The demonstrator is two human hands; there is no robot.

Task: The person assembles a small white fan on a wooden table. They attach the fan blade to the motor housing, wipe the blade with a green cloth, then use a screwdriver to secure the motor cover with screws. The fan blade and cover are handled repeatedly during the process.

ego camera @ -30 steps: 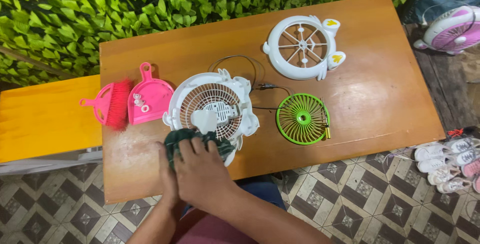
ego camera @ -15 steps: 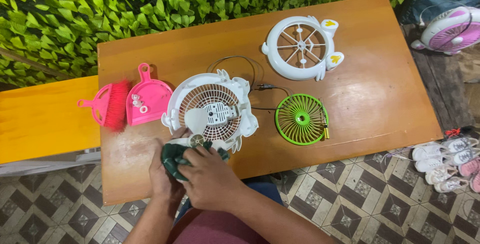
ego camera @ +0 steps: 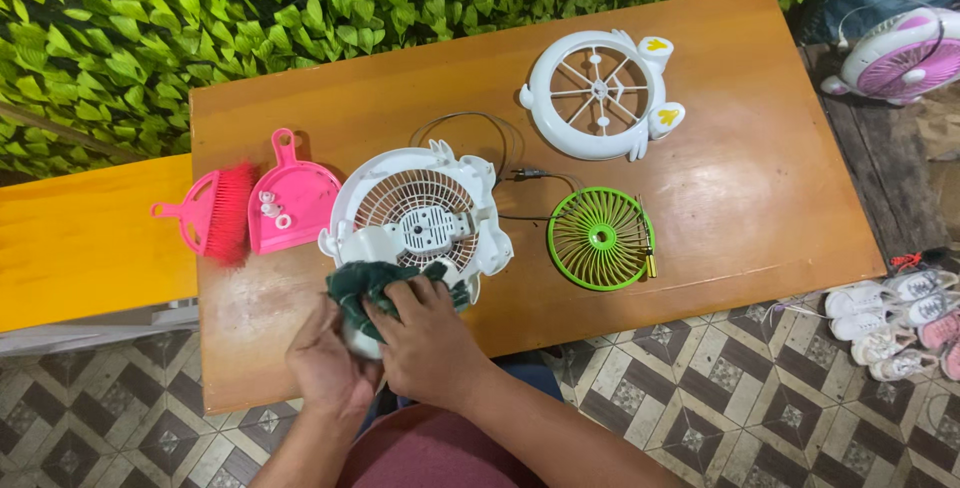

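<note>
Fingers (ego camera: 415, 298) of the right hand (ego camera: 430, 348) curl over a dark green cloth (ego camera: 355, 283), pressing it against the near edge of a white fan housing (ego camera: 415, 218). The left hand (ego camera: 325, 368) cups the underside of the same spot, its fingers closed around the cloth and a pale rounded part of the housing; how tightly they grip cannot be told from above.

The fan housing lies flat on the brown wooden table (ego camera: 760, 208), close to its near edge and left of centre, its grille and central motor block facing up. A thin dark cable (ego camera: 500, 148) loops away from it across the tabletop.

Just right of the housing lies a green fan blade disc (ego camera: 600, 238), with a small brass-coloured rod (ego camera: 648, 248) at its right rim. Farther back sits a white front grille (ego camera: 600, 93) with 2 yellow-marked ears. At the left end of the table rest a pink dustpan (ego camera: 290, 203) holding a few small white parts, and a pink brush (ego camera: 215, 213) touching its left side.

Beyond the table's right end, on the floor, stands a pink and white fan (ego camera: 900, 53), and several pairs of shoes (ego camera: 900, 318) lie on the patterned tiles.
</note>
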